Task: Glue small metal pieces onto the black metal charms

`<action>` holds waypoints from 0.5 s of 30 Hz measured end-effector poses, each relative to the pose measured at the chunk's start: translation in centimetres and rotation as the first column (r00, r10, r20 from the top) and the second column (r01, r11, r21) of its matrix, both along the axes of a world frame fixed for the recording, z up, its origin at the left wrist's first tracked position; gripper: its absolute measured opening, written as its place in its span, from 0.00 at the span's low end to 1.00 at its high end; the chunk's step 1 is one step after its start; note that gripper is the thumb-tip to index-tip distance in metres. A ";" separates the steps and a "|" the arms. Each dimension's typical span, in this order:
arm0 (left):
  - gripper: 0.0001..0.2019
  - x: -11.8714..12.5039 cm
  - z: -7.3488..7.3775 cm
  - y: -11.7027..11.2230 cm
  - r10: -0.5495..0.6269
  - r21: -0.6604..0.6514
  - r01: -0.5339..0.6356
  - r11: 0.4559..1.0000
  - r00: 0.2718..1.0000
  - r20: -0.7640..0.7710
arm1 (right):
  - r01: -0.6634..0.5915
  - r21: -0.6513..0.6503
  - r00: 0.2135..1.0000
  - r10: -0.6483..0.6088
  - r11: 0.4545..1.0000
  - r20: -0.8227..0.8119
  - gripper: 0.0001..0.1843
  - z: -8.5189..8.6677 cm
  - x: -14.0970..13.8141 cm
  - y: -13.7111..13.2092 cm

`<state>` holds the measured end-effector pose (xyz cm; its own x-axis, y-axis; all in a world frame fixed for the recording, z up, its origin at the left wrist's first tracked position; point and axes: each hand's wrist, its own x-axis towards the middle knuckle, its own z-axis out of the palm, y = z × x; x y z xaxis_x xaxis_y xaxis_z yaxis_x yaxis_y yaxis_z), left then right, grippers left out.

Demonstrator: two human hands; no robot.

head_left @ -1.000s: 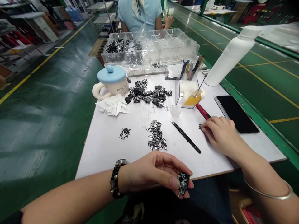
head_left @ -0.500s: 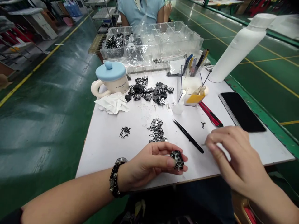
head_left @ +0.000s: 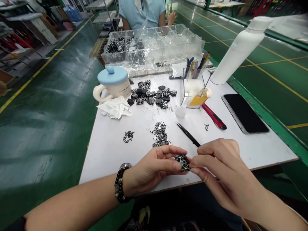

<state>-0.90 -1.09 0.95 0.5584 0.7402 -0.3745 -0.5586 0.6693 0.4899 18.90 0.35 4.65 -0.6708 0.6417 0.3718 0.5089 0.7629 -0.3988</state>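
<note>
Metal parts clump: light, stiff, tangled (pieces likely snag each other); take single pieces by an edge.
Left hand: pinches the clump above the desk.
Right hand: fingertips grip its other side.

A black beaded bracelet with a silver top circles the left wrist, and a dark sleeve shows.

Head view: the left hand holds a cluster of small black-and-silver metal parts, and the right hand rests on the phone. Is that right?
Not quite: the right hand is not on the phone. The head view shows its fingers at the cluster, which the left hand holds. The phone lies apart from both hands.
</note>
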 end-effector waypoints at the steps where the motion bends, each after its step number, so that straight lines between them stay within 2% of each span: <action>1: 0.16 0.0 0.0 0.0 -0.002 0.000 0.002 1.000 1.000 -0.007 | 0.000 -0.002 1.000 0.000 1.000 -0.001 0.06 0.0 0.0 0.0; 5: 0.15 0.0 0.2 0.2 -0.008 -0.007 0.008 1.000 0.999 -0.031 | 0.012 -0.029 1.000 -0.013 1.000 -0.026 0.06 0.3 -0.1 -0.1; 8: 0.15 0.0 0.2 0.2 0.003 -0.019 -0.004 1.000 0.999 -0.040 | 0.049 -0.107 0.993 -0.060 0.993 -0.102 0.06 0.0 -0.2 -0.2; 12: 0.15 0.0 0.2 0.3 0.016 -0.027 -0.017 0.999 0.999 -0.031 | 0.107 -0.226 0.941 -0.172 0.968 -0.293 0.06 -1.5 -0.7 -0.9; 15: 0.15 0.1 0.2 0.3 0.016 -0.026 -0.017 1.000 0.999 -0.030 | 0.136 -0.248 0.892 -0.227 0.959 -0.389 0.08 -2.8 -1.2 -1.5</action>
<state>-0.84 -0.81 1.20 0.5344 0.7391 -0.4101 -0.5551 0.6728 0.4891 17.71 -1.17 1.90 -0.3514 0.8307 0.4317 0.3865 0.5487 -0.7413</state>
